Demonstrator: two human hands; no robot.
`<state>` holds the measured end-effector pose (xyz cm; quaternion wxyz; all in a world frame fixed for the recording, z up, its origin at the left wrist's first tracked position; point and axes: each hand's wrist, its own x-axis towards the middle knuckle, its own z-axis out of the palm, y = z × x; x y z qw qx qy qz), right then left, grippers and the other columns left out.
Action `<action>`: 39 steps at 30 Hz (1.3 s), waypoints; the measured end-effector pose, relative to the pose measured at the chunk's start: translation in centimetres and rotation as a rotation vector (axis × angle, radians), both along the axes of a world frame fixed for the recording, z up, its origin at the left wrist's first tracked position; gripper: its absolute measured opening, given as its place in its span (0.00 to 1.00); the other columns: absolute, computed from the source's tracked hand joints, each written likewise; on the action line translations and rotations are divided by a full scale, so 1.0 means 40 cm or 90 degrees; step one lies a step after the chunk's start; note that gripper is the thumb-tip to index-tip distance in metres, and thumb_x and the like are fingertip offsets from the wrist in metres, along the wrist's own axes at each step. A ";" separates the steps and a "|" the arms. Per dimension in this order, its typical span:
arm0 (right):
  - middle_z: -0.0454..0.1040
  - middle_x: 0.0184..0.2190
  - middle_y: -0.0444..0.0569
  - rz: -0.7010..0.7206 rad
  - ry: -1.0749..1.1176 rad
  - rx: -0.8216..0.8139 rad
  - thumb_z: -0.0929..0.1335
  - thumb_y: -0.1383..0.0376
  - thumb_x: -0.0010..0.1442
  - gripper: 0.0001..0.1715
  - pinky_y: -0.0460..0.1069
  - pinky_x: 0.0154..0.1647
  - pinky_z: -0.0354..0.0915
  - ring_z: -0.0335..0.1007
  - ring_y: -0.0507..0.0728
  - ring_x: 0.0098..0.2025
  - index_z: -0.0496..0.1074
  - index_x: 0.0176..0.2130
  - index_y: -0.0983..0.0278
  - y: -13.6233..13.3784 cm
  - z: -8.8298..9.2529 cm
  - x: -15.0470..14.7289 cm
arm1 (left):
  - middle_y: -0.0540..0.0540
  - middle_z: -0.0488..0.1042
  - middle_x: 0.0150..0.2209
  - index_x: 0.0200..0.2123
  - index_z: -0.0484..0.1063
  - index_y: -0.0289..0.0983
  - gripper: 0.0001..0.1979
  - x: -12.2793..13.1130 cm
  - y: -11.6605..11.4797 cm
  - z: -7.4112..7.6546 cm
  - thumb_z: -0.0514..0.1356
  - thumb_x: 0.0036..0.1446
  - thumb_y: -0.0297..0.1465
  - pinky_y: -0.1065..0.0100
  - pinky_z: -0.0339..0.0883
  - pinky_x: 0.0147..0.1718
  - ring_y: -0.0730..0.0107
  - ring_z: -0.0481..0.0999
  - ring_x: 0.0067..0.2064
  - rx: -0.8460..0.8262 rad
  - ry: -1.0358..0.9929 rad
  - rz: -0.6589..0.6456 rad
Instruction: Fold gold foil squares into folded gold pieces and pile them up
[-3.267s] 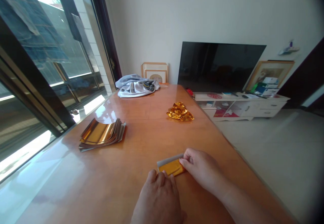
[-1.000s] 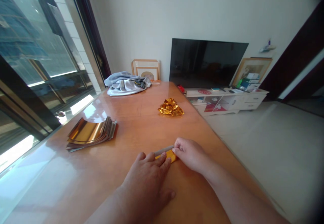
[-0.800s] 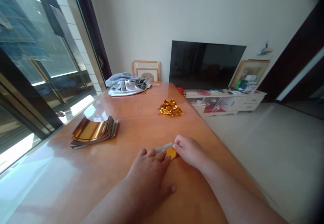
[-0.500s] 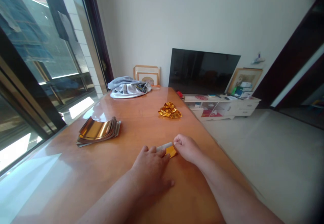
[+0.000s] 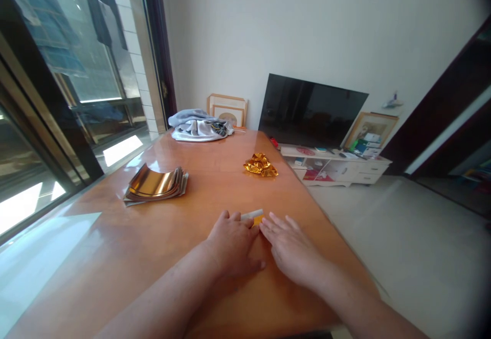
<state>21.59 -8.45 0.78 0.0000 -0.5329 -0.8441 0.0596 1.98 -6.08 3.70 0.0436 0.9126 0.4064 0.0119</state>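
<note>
My left hand lies flat, palm down, on the orange wooden bench, fingers loosely together, tips at the near edge of a small folded foil strip. My right hand is spread open, palm down, fingertips just beside the strip's right end. Neither hand pinches anything. Whether the right fingertips actually touch the strip, I cannot tell.

The strip lies on the bench between my two hands, gold showing at its right end, a pale silvery band along its far side, its near edge partly hidden by my left fingers.

Farther up the bench, left of my hands: a stack of gold foil sheets, top sheets curling upward. Straight ahead, well apart from my hands: a crumpled gold foil wad. At the far end, a grey cloth bundle. Beyond the bench, a dark flat television stands on a white low cabinet, with framed pictures leaning against the wall to its left.
</note>
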 end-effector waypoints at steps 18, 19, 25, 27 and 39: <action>0.66 0.64 0.58 -0.084 0.118 0.065 0.58 0.73 0.61 0.34 0.55 0.65 0.57 0.62 0.60 0.65 0.64 0.65 0.67 -0.008 0.022 -0.024 | 0.41 0.75 0.52 0.51 0.76 0.47 0.21 -0.020 0.024 0.003 0.55 0.57 0.42 0.48 0.60 0.47 0.48 0.70 0.49 -0.026 -0.020 -0.011; 0.71 0.61 0.57 -0.102 0.160 0.045 0.58 0.73 0.61 0.34 0.52 0.60 0.62 0.68 0.59 0.61 0.63 0.65 0.65 -0.012 0.022 -0.036 | 0.42 0.75 0.53 0.52 0.76 0.49 0.21 -0.021 0.025 0.004 0.54 0.57 0.41 0.48 0.60 0.47 0.48 0.70 0.49 -0.026 -0.025 -0.012; 0.80 0.41 0.55 -0.196 0.152 0.006 0.60 0.73 0.61 0.26 0.49 0.41 0.64 0.77 0.61 0.44 0.65 0.57 0.64 -0.029 0.001 -0.075 | 0.44 0.76 0.53 0.52 0.75 0.50 0.20 -0.025 0.031 0.007 0.49 0.62 0.38 0.50 0.60 0.47 0.53 0.70 0.48 -0.045 -0.031 -0.016; 0.80 0.41 0.55 -0.195 0.112 0.015 0.59 0.73 0.61 0.24 0.50 0.38 0.63 0.77 0.61 0.41 0.66 0.56 0.64 -0.032 -0.004 -0.081 | 0.47 0.75 0.54 0.50 0.76 0.50 0.19 -0.030 0.039 0.008 0.49 0.62 0.35 0.53 0.60 0.47 0.55 0.70 0.47 -0.057 -0.041 -0.016; 0.71 0.59 0.61 -0.112 0.077 0.068 0.56 0.76 0.63 0.30 0.53 0.62 0.60 0.68 0.62 0.60 0.65 0.62 0.70 -0.042 -0.024 -0.097 | 0.52 0.81 0.43 0.44 0.79 0.49 0.14 -0.059 0.104 -0.030 0.54 0.62 0.36 0.66 0.61 0.44 0.62 0.75 0.44 -0.145 -0.128 -0.037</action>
